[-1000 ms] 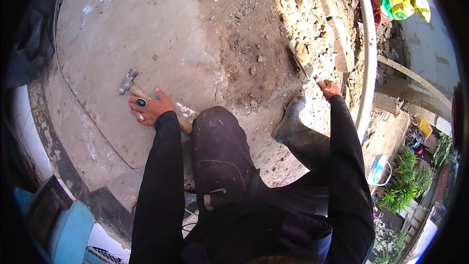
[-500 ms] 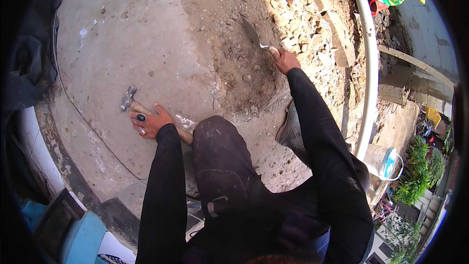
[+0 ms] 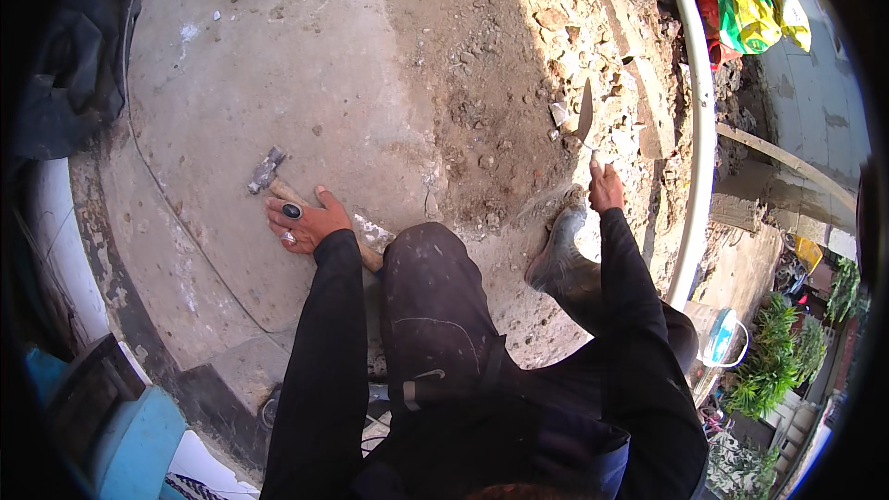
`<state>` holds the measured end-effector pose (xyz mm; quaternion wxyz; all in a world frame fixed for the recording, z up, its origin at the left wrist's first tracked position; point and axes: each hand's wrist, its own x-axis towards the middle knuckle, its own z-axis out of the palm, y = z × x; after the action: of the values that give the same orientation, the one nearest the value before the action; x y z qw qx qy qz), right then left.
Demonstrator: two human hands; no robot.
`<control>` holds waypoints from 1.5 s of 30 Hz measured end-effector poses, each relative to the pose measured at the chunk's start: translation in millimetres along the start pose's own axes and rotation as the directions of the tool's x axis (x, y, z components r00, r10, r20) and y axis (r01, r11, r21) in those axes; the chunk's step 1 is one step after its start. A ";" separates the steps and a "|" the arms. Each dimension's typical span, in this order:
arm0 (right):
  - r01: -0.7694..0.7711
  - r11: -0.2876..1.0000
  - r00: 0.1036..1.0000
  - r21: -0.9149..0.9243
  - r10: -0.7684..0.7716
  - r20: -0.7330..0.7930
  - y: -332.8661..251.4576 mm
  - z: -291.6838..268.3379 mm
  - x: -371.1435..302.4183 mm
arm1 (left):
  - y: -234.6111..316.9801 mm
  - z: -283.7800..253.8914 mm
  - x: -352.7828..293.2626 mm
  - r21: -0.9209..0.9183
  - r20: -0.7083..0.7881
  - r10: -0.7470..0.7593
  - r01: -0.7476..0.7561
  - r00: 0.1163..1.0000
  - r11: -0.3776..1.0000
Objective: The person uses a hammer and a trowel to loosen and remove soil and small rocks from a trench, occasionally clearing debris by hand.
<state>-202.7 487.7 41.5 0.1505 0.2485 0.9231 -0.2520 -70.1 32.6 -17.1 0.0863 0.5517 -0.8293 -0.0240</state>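
On the left, a hammer [image 3: 268, 169] with a metal head and wooden handle lies on the concrete. My left hand [image 3: 310, 222], with rings on its fingers, is closed over the handle and rests low at the ground. The handle's far end reaches toward my knee. My right hand [image 3: 607, 188] grips a pointed trowel [image 3: 585, 116] by its handle, above the rubble at the right. The trowel's narrow blade points away from me and touches nothing that I can make out.
Loose soil and broken rubble [image 3: 500, 120] cover the middle and right. A pale pipe [image 3: 701, 130] runs along the right side, with a colourful sack [image 3: 750, 18] beyond it. A bucket [image 3: 722, 338] stands near the plants. Dark sheeting [image 3: 74, 74] lies at the far left.
My right hand has drawn the trowel back and to the right, off the dark soil, its blade turned to point away. The left hand stays on the hammer; the view has shifted slightly.
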 end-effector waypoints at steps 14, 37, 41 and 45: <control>0.265 0.811 0.961 -0.522 -0.176 0.214 23.4 54.1 -40.2 | 8.2 -1.0 2.0 -0.005 0.023 0.024 -0.024 0.999 1.000; -0.043 0.995 0.958 -0.091 0.016 -0.287 114.9 19.5 -103.3 | 19.7 -11.7 0.7 -0.036 -0.024 0.055 -0.056 0.998 0.998; -0.064 0.823 0.955 0.565 0.215 -0.204 97.8 -9.1 -112.8 | 16.3 -4.8 -13.5 -0.101 0.071 0.104 -0.097 0.992 0.990; -0.087 0.422 0.992 0.902 0.116 0.041 -14.0 -38.8 -212.1 | 9.2 -3.9 -15.3 -0.026 0.057 0.135 -0.134 0.989 0.991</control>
<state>-39.8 416.8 164.5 -0.0033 0.3489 0.6308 -0.6931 -72.1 50.4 -13.7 0.0694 0.4926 -0.8664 -0.0435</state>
